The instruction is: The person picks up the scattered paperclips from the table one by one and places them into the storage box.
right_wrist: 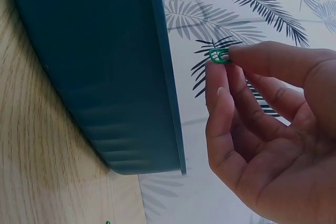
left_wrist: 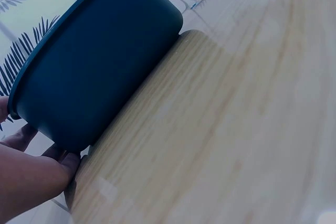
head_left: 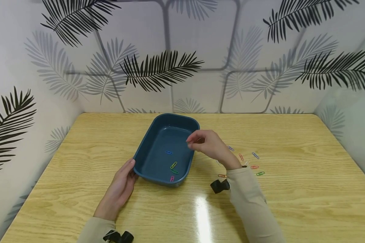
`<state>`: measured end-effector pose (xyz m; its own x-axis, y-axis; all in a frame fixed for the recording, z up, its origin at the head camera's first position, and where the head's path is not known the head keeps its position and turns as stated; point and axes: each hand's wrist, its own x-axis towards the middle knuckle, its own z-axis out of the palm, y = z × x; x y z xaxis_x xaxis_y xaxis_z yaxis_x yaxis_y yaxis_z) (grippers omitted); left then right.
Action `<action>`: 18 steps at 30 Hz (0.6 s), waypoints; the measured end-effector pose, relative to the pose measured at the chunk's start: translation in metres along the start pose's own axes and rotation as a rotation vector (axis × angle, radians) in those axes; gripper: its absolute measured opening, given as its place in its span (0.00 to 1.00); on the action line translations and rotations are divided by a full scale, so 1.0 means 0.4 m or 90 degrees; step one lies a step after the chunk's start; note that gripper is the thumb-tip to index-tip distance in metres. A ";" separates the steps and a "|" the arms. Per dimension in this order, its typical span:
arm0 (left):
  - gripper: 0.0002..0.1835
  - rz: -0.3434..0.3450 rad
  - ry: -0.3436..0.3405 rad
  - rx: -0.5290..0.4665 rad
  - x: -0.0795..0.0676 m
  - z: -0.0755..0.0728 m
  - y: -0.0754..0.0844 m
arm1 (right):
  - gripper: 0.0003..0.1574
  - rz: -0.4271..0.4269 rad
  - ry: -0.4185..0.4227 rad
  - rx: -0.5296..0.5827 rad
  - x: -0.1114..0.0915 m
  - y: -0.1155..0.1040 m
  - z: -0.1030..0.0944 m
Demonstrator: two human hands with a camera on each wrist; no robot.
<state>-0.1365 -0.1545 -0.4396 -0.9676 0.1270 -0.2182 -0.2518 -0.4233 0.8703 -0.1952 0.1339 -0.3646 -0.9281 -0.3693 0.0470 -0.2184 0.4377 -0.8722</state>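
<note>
A dark blue rectangular tray (head_left: 153, 158) stands on the table, angled slightly. At its near left corner my left hand (head_left: 120, 187) grips it, thumb at the rim and fingers against the outer side near the base. Over the tray's right rim, my right hand (head_left: 211, 146) pinches a green paper clip (right_wrist: 217, 55) between thumb and fingertip, as the right wrist view shows. Inside the tray lie a blue paper clip (head_left: 168, 153), a yellow paper clip (head_left: 173, 165), a green one and a pink paper clip (head_left: 172, 179).
Several loose paper clips lie on the wooden table (head_left: 307, 189) right of the tray, among them a blue clip (head_left: 255, 155), a red clip (head_left: 241, 157) and a green clip (head_left: 260, 173). My right forearm partly covers that group. A leaf-patterned wall (head_left: 194, 91) borders the table's far edge.
</note>
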 end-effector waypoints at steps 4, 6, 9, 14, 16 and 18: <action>0.28 0.004 0.000 0.001 -0.001 -0.002 0.000 | 0.06 -0.004 0.000 -0.012 0.003 0.003 0.003; 0.28 0.005 0.001 0.000 -0.002 -0.002 0.000 | 0.06 -0.005 0.000 -0.013 0.004 0.002 0.005; 0.28 0.005 0.004 0.000 -0.002 -0.003 0.000 | 0.06 -0.006 -0.002 -0.009 0.004 0.002 0.007; 0.28 0.004 0.007 0.000 -0.002 -0.003 0.000 | 0.06 -0.009 -0.004 -0.007 0.004 0.006 0.009; 0.27 0.004 0.008 -0.001 -0.002 -0.002 0.000 | 0.06 -0.007 -0.004 -0.006 0.004 0.006 0.009; 0.27 0.006 0.009 0.002 -0.001 -0.001 -0.001 | 0.06 -0.005 -0.004 -0.004 0.004 0.005 0.009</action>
<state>-0.1360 -0.1547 -0.4399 -0.9702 0.1101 -0.2158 -0.2422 -0.4219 0.8737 -0.1959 0.1311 -0.3681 -0.9243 -0.3781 0.0515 -0.2283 0.4398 -0.8686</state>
